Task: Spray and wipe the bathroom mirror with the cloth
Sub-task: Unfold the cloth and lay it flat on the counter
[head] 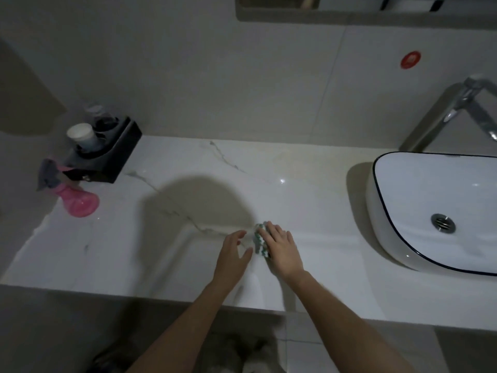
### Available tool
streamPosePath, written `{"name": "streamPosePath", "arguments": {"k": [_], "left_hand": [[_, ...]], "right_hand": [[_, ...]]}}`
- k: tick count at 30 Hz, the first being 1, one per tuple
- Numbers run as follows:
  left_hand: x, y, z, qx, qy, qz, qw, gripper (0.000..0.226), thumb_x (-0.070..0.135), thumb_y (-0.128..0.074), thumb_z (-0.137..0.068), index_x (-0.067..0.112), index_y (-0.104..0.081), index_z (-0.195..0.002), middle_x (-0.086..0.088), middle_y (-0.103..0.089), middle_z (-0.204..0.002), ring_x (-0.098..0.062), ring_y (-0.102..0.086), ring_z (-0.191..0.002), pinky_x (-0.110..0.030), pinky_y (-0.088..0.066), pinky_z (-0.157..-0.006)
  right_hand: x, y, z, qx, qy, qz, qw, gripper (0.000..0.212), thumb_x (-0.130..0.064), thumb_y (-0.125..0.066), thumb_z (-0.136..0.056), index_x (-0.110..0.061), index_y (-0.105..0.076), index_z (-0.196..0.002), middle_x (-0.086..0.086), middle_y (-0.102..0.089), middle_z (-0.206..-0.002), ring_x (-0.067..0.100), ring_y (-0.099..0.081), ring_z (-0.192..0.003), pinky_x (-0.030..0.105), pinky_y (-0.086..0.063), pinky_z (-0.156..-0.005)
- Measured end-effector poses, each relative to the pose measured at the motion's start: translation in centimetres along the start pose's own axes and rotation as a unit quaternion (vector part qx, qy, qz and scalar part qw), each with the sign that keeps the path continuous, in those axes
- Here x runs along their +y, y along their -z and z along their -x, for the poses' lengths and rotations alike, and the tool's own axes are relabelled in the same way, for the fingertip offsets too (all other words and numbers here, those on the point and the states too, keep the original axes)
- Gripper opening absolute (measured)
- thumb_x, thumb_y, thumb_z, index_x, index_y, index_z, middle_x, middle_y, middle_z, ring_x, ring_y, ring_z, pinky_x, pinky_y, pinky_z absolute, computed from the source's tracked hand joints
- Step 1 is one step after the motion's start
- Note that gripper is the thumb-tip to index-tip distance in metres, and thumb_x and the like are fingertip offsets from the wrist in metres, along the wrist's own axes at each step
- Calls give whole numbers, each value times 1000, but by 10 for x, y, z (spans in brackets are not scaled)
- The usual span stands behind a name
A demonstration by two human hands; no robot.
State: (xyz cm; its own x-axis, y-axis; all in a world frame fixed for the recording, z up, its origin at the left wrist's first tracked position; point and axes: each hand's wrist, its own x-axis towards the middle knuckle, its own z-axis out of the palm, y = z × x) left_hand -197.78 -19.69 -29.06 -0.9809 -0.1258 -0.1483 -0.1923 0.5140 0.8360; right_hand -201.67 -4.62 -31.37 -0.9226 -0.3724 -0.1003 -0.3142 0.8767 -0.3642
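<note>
The cloth (260, 240), a small green-and-white bundle, lies on the white marble bench (309, 200) under the fingers of the right hand (282, 247), whose grip is only lightly curled over it, resting on or pressing the cloth rather than plainly closed round it; just to the left of that grip the left hand (234, 253) hovers with fingers spread and relaxed, holding nothing, its thumb near the cloth's edge; the pink spray bottle (76, 196) stands well away to the far left of both hands, beside a black holder (113, 154) with cups, untouched; the basin (441, 208) and tap (457, 114) sit off to the right of the grip; only the lower edge of the mirror (349, 8) shows at the top of the head view, too little to tell whether it is wet; judging from this, the task looks barely begun, with spraying and wiping both left.
</note>
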Motion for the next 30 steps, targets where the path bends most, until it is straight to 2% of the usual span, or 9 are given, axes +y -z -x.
{"name": "streamPosePath", "arguments": {"k": [3, 6, 10, 12, 14, 18, 22, 25, 30], "left_hand": [[-4, -7, -1, -28, 7, -15, 999, 38, 17, -58, -92, 13, -49, -129, -4, -49, -130, -6, -46, -106, -16, -35, -89], [-9, -8, -8, -45, 10, -22, 999, 35, 15, -57, -93, 14, -51, -127, -4, -51, -129, -7, -47, -106, -14, -34, -87], [-9, -12, -22, -57, -4, -47, 997, 33, 9, -55, -91, 11, -55, -124, -8, -53, -128, -20, -51, -116, -22, -39, -95], [-7, -16, -25, -71, -35, -66, 995, 33, 6, -55, -90, 10, -56, -123, -8, -52, -128, -23, -52, -116, -16, -35, -92], [-7, -20, -25, -84, -76, -86, 990, 35, 4, -55, -90, 11, -56, -124, -8, -52, -129, -23, -53, -116, -11, -31, -90], [-13, -32, -24, -125, -154, -146, 969, 43, 8, -56, -89, 11, -53, -131, -7, -47, -138, -21, -43, -129, -21, -28, -105], [-20, -39, -18, -124, -183, -168, 961, 45, 11, -60, -87, 12, -54, -131, -6, -47, -140, -23, -43, -129, -34, -34, -110], [-21, -39, -17, -100, -193, -152, 964, 36, 9, -59, -84, 10, -63, -120, -7, -57, -129, -26, -54, -117, -40, -45, -100], [-14, -33, -19, -83, -208, -160, 961, 20, 8, -63, -82, 11, -68, -100, -5, -65, -105, -25, -63, -94, -36, -52, -79]], "right_hand": [[-2, -12, 3, -51, 5, -2, 999, 56, -22, -41, -97, -22, -22, -150, 9, -18, -157, 29, -18, -144, 42, -9, -116], [1, -14, 14, 2, -39, -64, 997, 60, -46, -29, -92, -16, -38, -143, 11, -36, -149, 29, -34, -137, 46, -23, -111], [21, -10, 23, 67, -140, -104, 982, 69, -44, -6, -90, -13, -40, -141, 9, -38, -148, 23, -30, -139, 40, -21, -111], [30, -6, 25, 73, -166, -109, 977, 75, -47, -3, -87, -11, -40, -141, 10, -38, -148, 24, -30, -139, 42, -21, -112], [35, -5, 28, 74, -175, -114, 975, 75, -49, -5, -87, -11, -41, -141, 8, -39, -147, 23, -31, -138, 42, -22, -111], [34, -10, 35, 67, -173, -125, 975, 71, -49, -13, -87, -10, -45, -137, 7, -46, -141, 23, -37, -133, 41, -26, -108], [24, -9, 42, 119, -150, -166, 967, 42, -26, -31, -93, -10, -58, -121, 4, -63, -110, 21, -56, -100, 34, -39, -89], [22, -8, 46, 186, -150, -182, 954, 28, -16, -45, -89, -9, -67, -104, 3, -68, -95, 19, -61, -84, 32, -47, -76], [18, -11, 49, 204, -206, -214, 933, 12, -7, -62, -86, -9, -65, -97, 3, -66, -93, 21, -60, -84, 38, -49, -76]]}}
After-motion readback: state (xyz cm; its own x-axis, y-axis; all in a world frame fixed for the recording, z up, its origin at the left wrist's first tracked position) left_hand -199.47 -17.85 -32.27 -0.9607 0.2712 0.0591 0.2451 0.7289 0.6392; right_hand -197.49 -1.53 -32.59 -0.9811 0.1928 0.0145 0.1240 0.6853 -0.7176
